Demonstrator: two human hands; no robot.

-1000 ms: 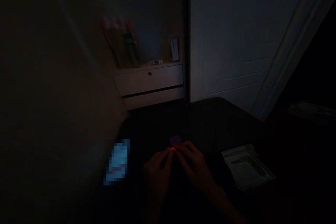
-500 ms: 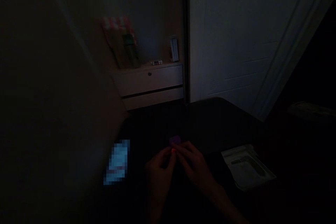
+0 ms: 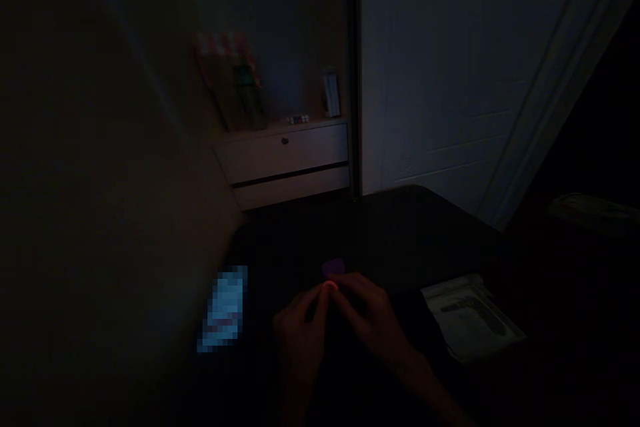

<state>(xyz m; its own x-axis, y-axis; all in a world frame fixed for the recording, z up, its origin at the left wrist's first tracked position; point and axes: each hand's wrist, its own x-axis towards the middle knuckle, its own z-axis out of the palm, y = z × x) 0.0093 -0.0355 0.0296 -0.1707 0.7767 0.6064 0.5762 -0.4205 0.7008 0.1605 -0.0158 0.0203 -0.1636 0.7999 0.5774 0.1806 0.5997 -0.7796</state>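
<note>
In the dim light, my left hand (image 3: 301,333) and my right hand (image 3: 373,313) meet over the dark table (image 3: 400,233). Fingertips of both pinch a small glowing red thing (image 3: 330,286), which shows a curved lit edge between them. Its kind is too dark and small to make out. Just beyond the fingertips lies a small purple object (image 3: 333,267) with rounded corners. Whether the right fingers touch it I cannot tell.
A pixelated bright screen-like patch (image 3: 223,310) lies to the left. At the right is a pale flat packet (image 3: 473,318) with a dark printed shape. Behind the table stand drawers (image 3: 290,153) and a white door (image 3: 440,67).
My hands have shifted slightly apart and left, and more of the red glow shows between the fingertips. The purple object is less covered by my right fingers.
</note>
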